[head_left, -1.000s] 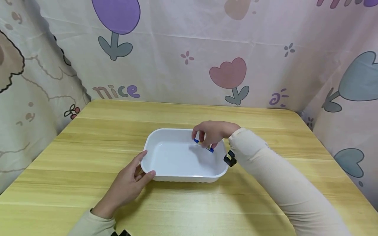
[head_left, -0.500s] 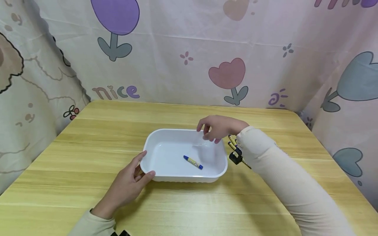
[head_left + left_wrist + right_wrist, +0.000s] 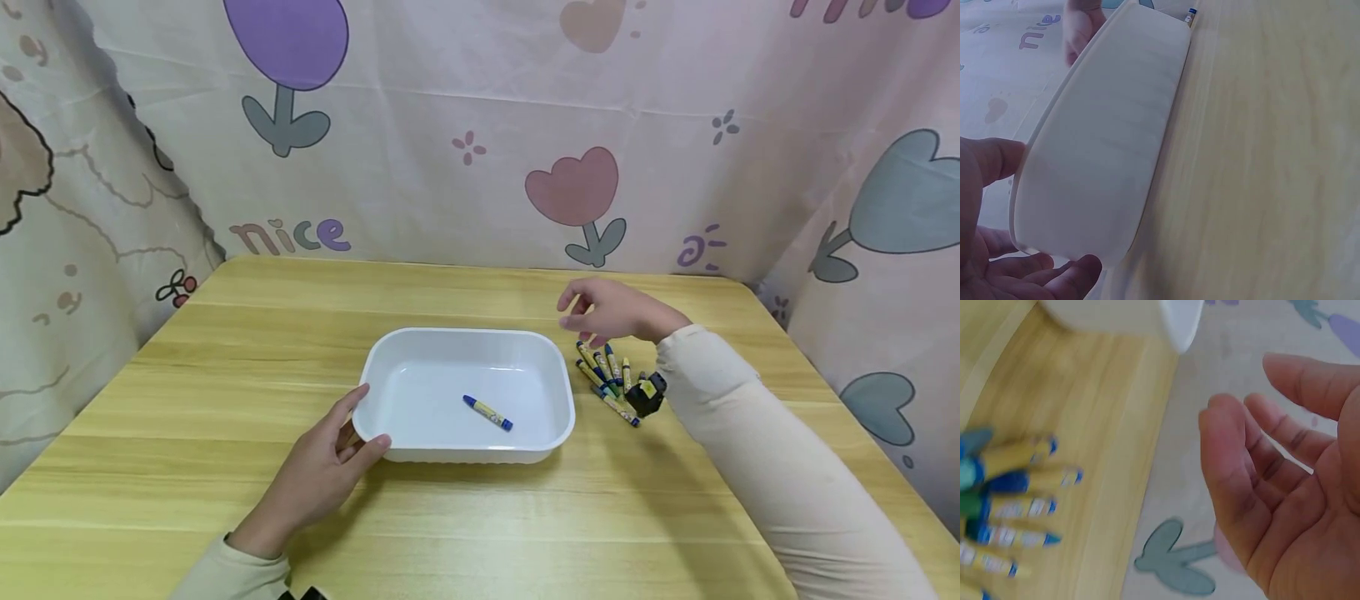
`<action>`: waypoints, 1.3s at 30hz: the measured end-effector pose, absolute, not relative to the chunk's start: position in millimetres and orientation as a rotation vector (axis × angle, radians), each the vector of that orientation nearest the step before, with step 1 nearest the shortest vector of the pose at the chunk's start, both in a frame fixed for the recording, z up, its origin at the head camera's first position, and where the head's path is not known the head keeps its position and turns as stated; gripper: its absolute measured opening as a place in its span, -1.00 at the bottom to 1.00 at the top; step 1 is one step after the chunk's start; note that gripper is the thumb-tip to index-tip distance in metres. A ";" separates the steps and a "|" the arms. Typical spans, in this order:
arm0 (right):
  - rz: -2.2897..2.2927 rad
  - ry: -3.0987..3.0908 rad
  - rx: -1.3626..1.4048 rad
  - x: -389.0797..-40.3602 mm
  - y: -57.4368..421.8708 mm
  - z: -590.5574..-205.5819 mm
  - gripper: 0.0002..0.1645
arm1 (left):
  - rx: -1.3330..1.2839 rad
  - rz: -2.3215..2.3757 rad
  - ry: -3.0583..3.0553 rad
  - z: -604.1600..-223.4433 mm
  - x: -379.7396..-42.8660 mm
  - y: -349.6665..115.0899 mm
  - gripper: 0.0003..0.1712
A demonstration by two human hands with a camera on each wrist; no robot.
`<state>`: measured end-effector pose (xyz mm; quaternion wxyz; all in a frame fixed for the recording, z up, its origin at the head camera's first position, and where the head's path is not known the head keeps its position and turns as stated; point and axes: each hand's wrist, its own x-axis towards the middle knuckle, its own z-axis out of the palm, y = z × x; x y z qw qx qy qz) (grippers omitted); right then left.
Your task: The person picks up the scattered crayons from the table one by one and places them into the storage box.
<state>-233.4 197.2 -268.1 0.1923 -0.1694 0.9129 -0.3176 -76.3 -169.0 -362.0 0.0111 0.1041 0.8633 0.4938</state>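
Observation:
My left hand holds the near left corner of a white rectangular plastic tray, its thumb and fingers around the rim. In the left wrist view they sit at the end of the tray wall. A crayon with a yellow wrapper and blue ends lies on the tray floor. My right hand hovers above and behind a loose pile of crayons to the tray's right. The right wrist view shows that hand's fingers loosely bent and parted from the thumb, with nothing between them.
The wooden table carries the tray and the pile. Behind it hangs a patterned cloth, with more cloth along both sides. A black wrist camera under the right sleeve covers some of the crayons.
The right hand has let go of the blue-ended crayon, which now lies in the tray. It has then moved right, from over the tray to over the pile. The left hand stays in place.

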 end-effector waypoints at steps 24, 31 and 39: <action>-0.770 2.463 -0.132 -221.9 291.1 -311.4 -0.55 | 0.326 1.525 2.702 -361.8 -76.6 -168.3 -0.17; -0.663 2.470 -0.123 -219.7 297.4 -317.7 -0.57 | 0.346 1.493 2.729 -362.8 -76.9 -167.2 -0.18; -0.703 2.465 -0.181 -218.1 295.5 -321.2 -0.73 | 0.321 1.486 2.725 -359.6 -76.3 -168.4 -0.17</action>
